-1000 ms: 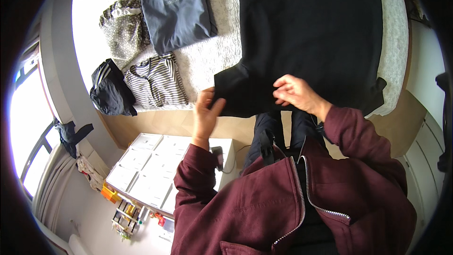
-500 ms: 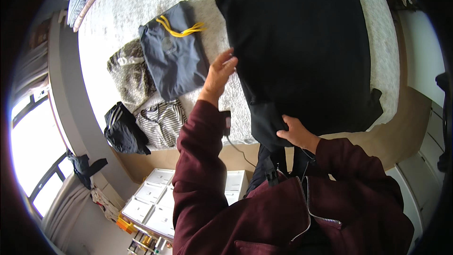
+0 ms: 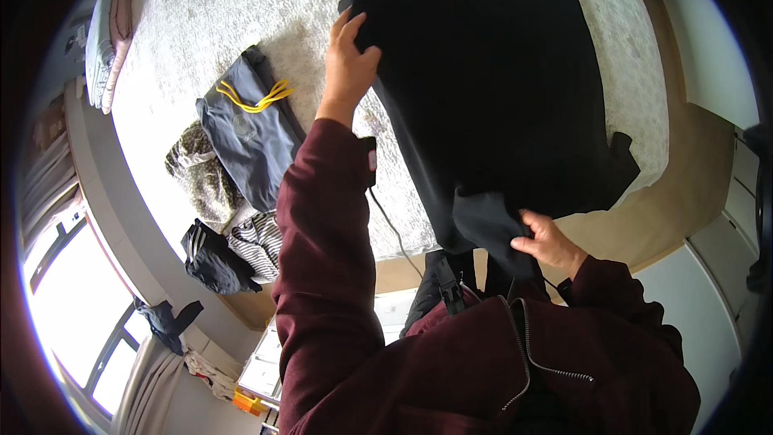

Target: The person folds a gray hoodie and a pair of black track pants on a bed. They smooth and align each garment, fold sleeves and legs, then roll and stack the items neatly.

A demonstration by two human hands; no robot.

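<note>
A large black garment (image 3: 491, 72) lies spread on the bed. At its far left corner, my left hand (image 3: 349, 64) has its fingers closed on the edge, and a small flap of the cloth sticks up past the fingertips. Near the front edge of the bed, my right hand (image 3: 551, 243) pinches a loose, turned-up part of the same garment between thumb and fingers. This part hangs toward my body. A short piece of black cloth juts out at the garment's near right corner.
The bed (image 3: 233, 4) has a pale mottled cover. Left of my left arm lie a grey-blue garment (image 3: 254, 141) with yellow cords, a patterned garment (image 3: 205, 181), a striped garment (image 3: 259, 240) and a dark one (image 3: 216, 262) with white stripes. Folded cloths (image 3: 113, 40) sit far left.
My left hand has moved away from me along the garment's left edge to its far corner and closed there. My right hand has drawn the near flap rightward. The view has turned.
</note>
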